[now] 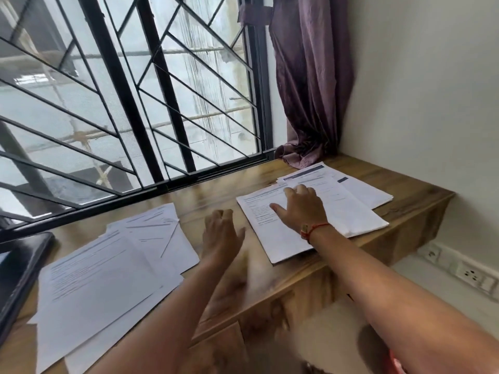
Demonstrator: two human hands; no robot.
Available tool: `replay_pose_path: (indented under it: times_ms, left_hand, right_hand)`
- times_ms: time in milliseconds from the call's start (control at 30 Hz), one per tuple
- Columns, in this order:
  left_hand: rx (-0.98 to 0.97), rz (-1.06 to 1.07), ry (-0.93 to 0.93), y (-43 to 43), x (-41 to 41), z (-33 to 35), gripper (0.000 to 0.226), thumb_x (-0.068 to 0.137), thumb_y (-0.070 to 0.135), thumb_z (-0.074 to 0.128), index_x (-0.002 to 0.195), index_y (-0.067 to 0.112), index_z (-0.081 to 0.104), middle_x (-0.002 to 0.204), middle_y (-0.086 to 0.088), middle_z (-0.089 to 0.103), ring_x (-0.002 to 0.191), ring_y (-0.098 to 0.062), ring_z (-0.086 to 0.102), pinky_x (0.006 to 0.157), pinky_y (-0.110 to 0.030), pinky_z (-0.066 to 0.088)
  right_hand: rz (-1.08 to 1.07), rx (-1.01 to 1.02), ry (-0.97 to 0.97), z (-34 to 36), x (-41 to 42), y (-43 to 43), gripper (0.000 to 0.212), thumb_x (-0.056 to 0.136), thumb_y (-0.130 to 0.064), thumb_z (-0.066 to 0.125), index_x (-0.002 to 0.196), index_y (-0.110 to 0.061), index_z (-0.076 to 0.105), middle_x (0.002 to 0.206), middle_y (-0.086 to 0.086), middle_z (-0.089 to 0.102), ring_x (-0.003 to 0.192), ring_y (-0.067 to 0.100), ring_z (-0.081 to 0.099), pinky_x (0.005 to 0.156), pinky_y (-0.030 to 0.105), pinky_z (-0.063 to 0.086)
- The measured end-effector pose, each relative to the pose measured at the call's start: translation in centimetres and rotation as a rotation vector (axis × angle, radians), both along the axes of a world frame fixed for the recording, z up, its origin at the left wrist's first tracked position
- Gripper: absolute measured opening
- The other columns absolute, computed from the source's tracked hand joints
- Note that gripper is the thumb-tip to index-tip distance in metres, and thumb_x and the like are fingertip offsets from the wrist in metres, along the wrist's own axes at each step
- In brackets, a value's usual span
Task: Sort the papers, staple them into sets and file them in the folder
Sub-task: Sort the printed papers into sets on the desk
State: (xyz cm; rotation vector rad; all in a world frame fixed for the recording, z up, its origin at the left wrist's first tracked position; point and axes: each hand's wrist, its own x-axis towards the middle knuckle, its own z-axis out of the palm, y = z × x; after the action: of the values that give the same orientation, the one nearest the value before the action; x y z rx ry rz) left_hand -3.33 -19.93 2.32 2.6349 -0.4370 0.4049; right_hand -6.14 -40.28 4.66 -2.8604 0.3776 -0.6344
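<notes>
Printed white papers lie in two groups on the wooden desk (270, 276). A loose, fanned pile (108, 276) covers the left side. On the right, overlapping sheets (351, 211) reach toward the curtain. My right hand (302, 206), with a red thread at the wrist, rests on those right sheets, fingers spread. My left hand (221, 233) hovers over bare desk between the two groups, holding nothing, its fingers loosely bent. A dark folder (19, 271) lies at the left edge, partly cut off. No stapler is in view.
A barred window (129, 103) runs along the desk's back edge. A purple curtain (310, 82) hangs in the far right corner, its hem on the desk. The wall closes the right side, with sockets (469, 273) below the desk.
</notes>
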Motion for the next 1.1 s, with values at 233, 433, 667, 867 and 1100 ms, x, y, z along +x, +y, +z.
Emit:
replay_pose_path:
  times_ms: [233, 433, 667, 867, 1100]
  left_hand:
    - [0.127, 0.077, -0.138, 9.5, 0.9, 1.0, 0.057, 0.091, 0.038, 0.067, 0.138, 0.009, 0.05, 0.139, -0.011, 0.048, 0.129, -0.033, 0.042, 0.1, -0.045, 0.043]
    - [0.252, 0.22, 0.039, 20.1, 2.5, 0.5, 0.076, 0.093, 0.054, 0.058, 0.151, 0.013, 0.032, 0.158, -0.01, 0.03, 0.144, -0.031, 0.027, 0.112, -0.048, 0.032]
    - [0.327, 0.299, 0.36, 27.8, 5.5, -1.1, 0.085, 0.091, 0.071, 0.044, 0.156, 0.02, 0.025, 0.166, -0.007, 0.016, 0.152, -0.027, 0.013, 0.119, -0.048, 0.019]
    - [0.346, 0.241, 0.38, 28.0, 7.8, -1.5, 0.079, 0.093, 0.07, 0.038, 0.154, 0.021, 0.028, 0.165, -0.005, 0.017, 0.15, -0.028, 0.016, 0.117, -0.051, 0.018]
    - [0.317, 0.177, 0.367, 27.8, 8.5, -2.0, 0.078, 0.094, 0.07, 0.036, 0.157, 0.024, 0.021, 0.167, -0.002, 0.011, 0.153, -0.024, 0.007, 0.121, -0.049, 0.01]
  right_hand:
    - [0.28, -0.027, -0.088, 0.4, 2.2, 11.3, 0.065, 0.088, -0.066, 0.051, 0.13, -0.017, 0.056, 0.132, 0.015, 0.053, 0.119, 0.035, 0.049, 0.089, 0.043, 0.047]
    - [0.438, 0.013, 0.026, -0.4, 5.1, 20.8, 0.064, 0.089, -0.065, 0.05, 0.128, -0.015, 0.056, 0.135, 0.012, 0.051, 0.123, 0.034, 0.047, 0.095, 0.046, 0.044]
    - [0.496, -0.019, 0.344, -2.9, 10.0, 26.8, 0.078, 0.084, -0.078, 0.041, 0.13, -0.016, 0.053, 0.138, 0.014, 0.049, 0.126, 0.036, 0.045, 0.098, 0.047, 0.043]
    - [0.516, -0.055, 0.383, -4.4, 12.8, 27.3, 0.069, 0.084, -0.077, 0.041, 0.13, -0.026, 0.05, 0.138, 0.007, 0.047, 0.132, 0.03, 0.041, 0.101, 0.048, 0.034]
    - [0.474, 0.014, 0.318, -5.2, 14.4, 26.1, 0.08, 0.083, -0.077, 0.046, 0.144, -0.026, 0.042, 0.152, 0.008, 0.038, 0.141, 0.031, 0.031, 0.113, 0.049, 0.029]
